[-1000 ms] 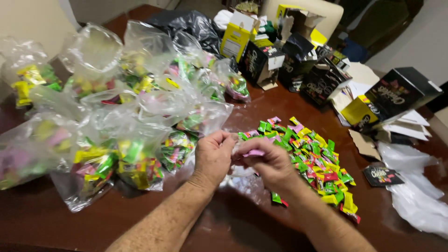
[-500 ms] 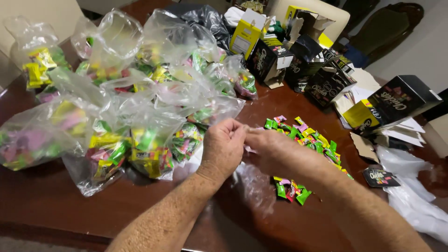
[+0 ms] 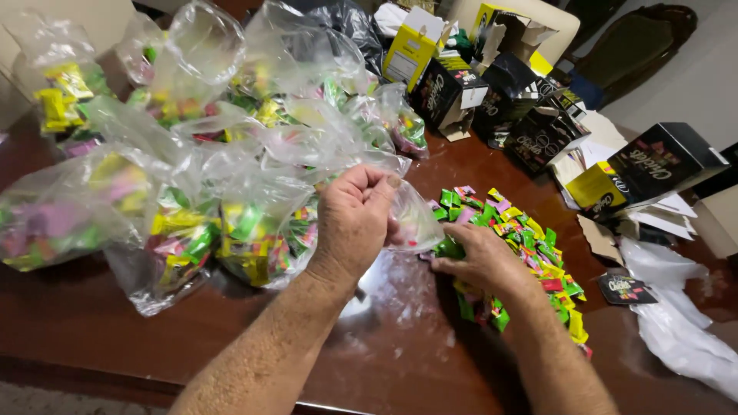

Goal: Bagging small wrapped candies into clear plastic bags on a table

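A thin, crinkled clear plastic bag [image 3: 411,223] is pinched at its rim by the curled fingers of the left hand [image 3: 355,219], just above the glossy dark wooden table [image 3: 400,338]. The right hand [image 3: 478,260] is laid flat, fingers loosely spread, on a heap of small bright foil-wrapped candies [image 3: 530,246]. Puffy filled bags [image 3: 192,223] are piled at the left.

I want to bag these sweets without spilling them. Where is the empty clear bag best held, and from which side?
At its open rim, from above: the left hand pinches the clear bag there, so its limp body hangs beside the wrapped candies, where the right hand rests.
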